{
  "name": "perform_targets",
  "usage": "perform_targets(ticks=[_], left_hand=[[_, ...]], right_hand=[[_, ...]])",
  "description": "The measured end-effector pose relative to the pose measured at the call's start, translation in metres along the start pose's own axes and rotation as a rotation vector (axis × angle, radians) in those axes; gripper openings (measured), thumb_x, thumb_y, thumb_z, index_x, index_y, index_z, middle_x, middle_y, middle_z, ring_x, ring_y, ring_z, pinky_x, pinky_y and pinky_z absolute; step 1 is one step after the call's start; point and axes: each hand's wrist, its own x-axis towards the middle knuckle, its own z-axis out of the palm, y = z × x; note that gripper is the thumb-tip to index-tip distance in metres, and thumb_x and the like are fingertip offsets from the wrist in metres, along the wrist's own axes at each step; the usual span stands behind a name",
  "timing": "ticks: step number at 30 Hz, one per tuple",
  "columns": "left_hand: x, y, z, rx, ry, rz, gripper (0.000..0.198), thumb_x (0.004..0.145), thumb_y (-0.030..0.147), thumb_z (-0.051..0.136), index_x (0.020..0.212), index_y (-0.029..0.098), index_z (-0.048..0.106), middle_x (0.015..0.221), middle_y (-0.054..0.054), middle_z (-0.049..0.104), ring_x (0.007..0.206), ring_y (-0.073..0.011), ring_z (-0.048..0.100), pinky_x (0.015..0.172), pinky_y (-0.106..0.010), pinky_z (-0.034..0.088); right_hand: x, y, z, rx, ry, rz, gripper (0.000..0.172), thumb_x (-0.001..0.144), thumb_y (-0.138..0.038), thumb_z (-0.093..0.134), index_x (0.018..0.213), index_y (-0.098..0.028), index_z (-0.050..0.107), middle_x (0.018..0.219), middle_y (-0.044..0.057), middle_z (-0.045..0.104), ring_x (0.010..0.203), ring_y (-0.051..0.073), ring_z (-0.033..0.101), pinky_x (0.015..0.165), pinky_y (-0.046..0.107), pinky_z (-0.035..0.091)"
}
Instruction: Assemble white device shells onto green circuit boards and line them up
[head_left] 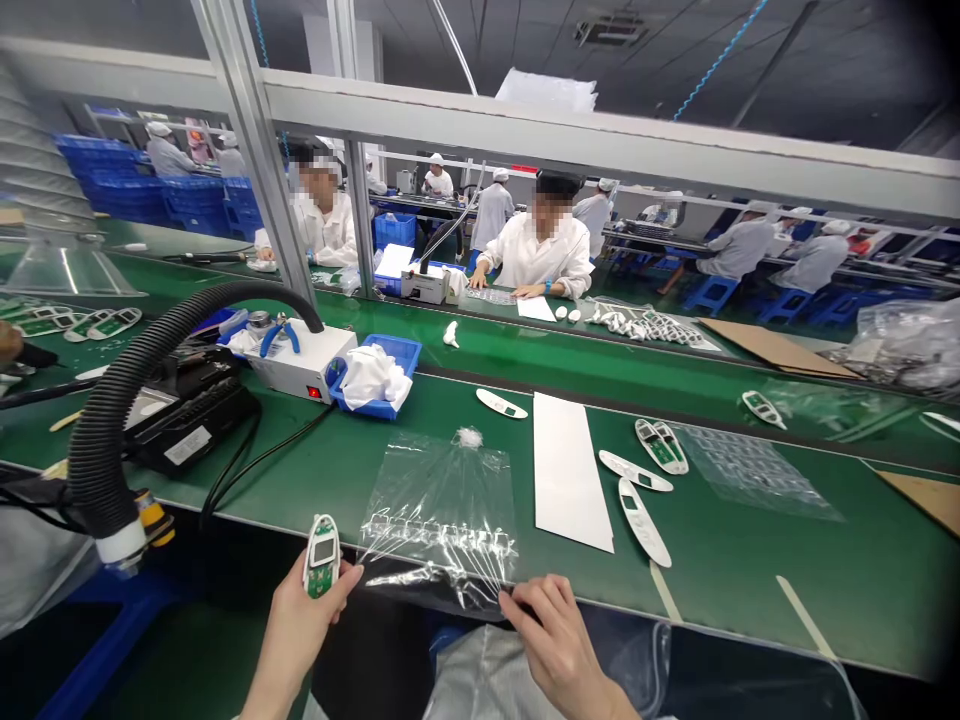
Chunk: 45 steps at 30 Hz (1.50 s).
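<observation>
My left hand (pixel 304 610) is closed around a white oval housing with a green circuit board (pixel 322 560) and a small dark window. Its thumb and forefinger also meet at the near left corner of a transparent plastic sheet (pixel 442 490). Pinched in the fingers of my right hand (pixel 551 630) is the sheet's near right corner. Stretched between both hands, the sheet hangs over the bench's front edge, with a row of small square pieces (pixel 442 538) across it. At its far end lies a small white tuft (pixel 469 438).
A white card (pixel 571 470) lies right of the sheet. Beyond it are white covers (pixel 643 522), housings with boards (pixel 661 446) and a patterned plastic sheet (pixel 757 470). A blue tray (pixel 405 350) holds white cloths. A black hose (pixel 112 400) arches at left. Co-workers sit across the conveyor (pixel 495 345).
</observation>
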Motion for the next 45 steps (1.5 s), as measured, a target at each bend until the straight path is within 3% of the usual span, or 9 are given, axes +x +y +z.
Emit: perform_targets(ticks=[8, 13, 19, 22, 26, 30, 35, 39, 45], left_hand=[[-0.01, -0.007, -0.007, 0.062, -0.033, -0.038, 0.055, 0.055, 0.063, 0.079, 0.079, 0.019, 0.056, 0.055, 0.003, 0.053, 0.05, -0.0153, 0.045, 0.048, -0.026, 0.038], [-0.013, -0.023, -0.012, 0.089, 0.009, -0.112, 0.063, 0.048, 0.067, 0.08, 0.08, 0.018, 0.056, 0.052, 0.003, 0.052, 0.05, -0.0169, 0.045, 0.049, -0.028, 0.037], [-0.03, -0.006, -0.009, 0.039, 0.202, -0.214, 0.066, 0.051, 0.07, 0.078, 0.087, 0.019, 0.056, 0.048, 0.005, 0.047, 0.051, -0.0164, 0.041, 0.051, -0.028, 0.035], [-0.04, 0.015, 0.015, -0.091, 0.107, -0.113, 0.063, 0.061, 0.068, 0.074, 0.097, 0.02, 0.055, 0.053, 0.005, 0.05, 0.051, -0.0148, 0.042, 0.049, -0.025, 0.036], [-0.051, 0.037, 0.06, -0.319, -0.163, -0.095, 0.049, 0.078, 0.064, 0.061, 0.097, 0.02, 0.054, 0.074, -0.001, 0.06, 0.055, -0.0138, 0.048, 0.049, -0.024, 0.04], [-0.052, 0.047, 0.091, -0.3, -0.294, -0.111, 0.051, 0.087, 0.065, 0.046, 0.103, 0.018, 0.058, 0.065, -0.001, 0.058, 0.058, -0.0158, 0.051, 0.056, -0.025, 0.043], [-0.048, 0.043, 0.1, -0.202, -0.336, -0.117, 0.059, 0.088, 0.065, 0.044, 0.117, 0.015, 0.054, 0.061, 0.0, 0.056, 0.06, -0.0171, 0.05, 0.058, -0.026, 0.044], [-0.049, 0.037, 0.099, -0.26, -0.314, -0.135, 0.057, 0.088, 0.064, 0.047, 0.116, 0.015, 0.056, 0.062, -0.001, 0.057, 0.06, -0.0165, 0.05, 0.058, -0.025, 0.043], [-0.058, 0.045, 0.106, -0.495, -0.404, -0.352, 0.059, 0.083, 0.068, 0.052, 0.109, 0.015, 0.058, 0.073, -0.003, 0.062, 0.056, -0.0146, 0.05, 0.052, -0.025, 0.04]], right_hand=[[-0.021, -0.014, 0.006, -0.043, 0.017, 0.004, 0.036, 0.086, -0.001, 0.037, 0.108, -0.016, 0.061, 0.083, 0.008, 0.065, 0.072, 0.019, 0.056, 0.066, 0.035, 0.041], [-0.017, -0.016, -0.01, 0.047, -0.137, 0.029, 0.026, 0.084, -0.007, 0.047, 0.103, -0.018, 0.062, 0.084, 0.008, 0.064, 0.075, 0.021, 0.056, 0.072, 0.039, 0.043], [0.019, 0.009, -0.008, 0.127, -0.008, 0.366, 0.02, 0.092, -0.014, 0.046, 0.101, -0.021, 0.062, 0.089, 0.007, 0.06, 0.083, 0.021, 0.057, 0.074, 0.038, 0.043], [0.037, 0.022, 0.003, 0.119, -0.012, 0.446, 0.018, 0.094, -0.019, 0.047, 0.099, -0.02, 0.064, 0.089, 0.007, 0.059, 0.083, 0.021, 0.056, 0.073, 0.037, 0.043], [0.042, 0.026, 0.009, 0.135, -0.07, 0.465, 0.016, 0.095, -0.02, 0.048, 0.09, -0.019, 0.063, 0.087, 0.006, 0.057, 0.081, 0.02, 0.054, 0.073, 0.037, 0.04], [0.042, 0.026, 0.007, 0.212, -0.102, 0.517, 0.009, 0.092, -0.018, 0.052, 0.089, -0.02, 0.06, 0.088, 0.005, 0.056, 0.085, 0.021, 0.053, 0.076, 0.037, 0.04], [0.041, 0.026, 0.007, 0.34, -0.089, 0.606, 0.009, 0.091, -0.019, 0.054, 0.082, -0.02, 0.057, 0.086, 0.003, 0.057, 0.087, 0.021, 0.053, 0.08, 0.037, 0.038], [0.037, 0.019, -0.001, 0.466, 0.04, 0.604, 0.014, 0.092, -0.022, 0.053, 0.078, -0.021, 0.058, 0.082, 0.003, 0.056, 0.083, 0.02, 0.053, 0.079, 0.036, 0.038], [0.062, 0.0, -0.027, 0.817, 0.079, 0.816, 0.018, 0.085, -0.029, 0.063, 0.071, -0.019, 0.059, 0.077, 0.003, 0.053, 0.074, 0.017, 0.051, 0.066, 0.029, 0.04]])
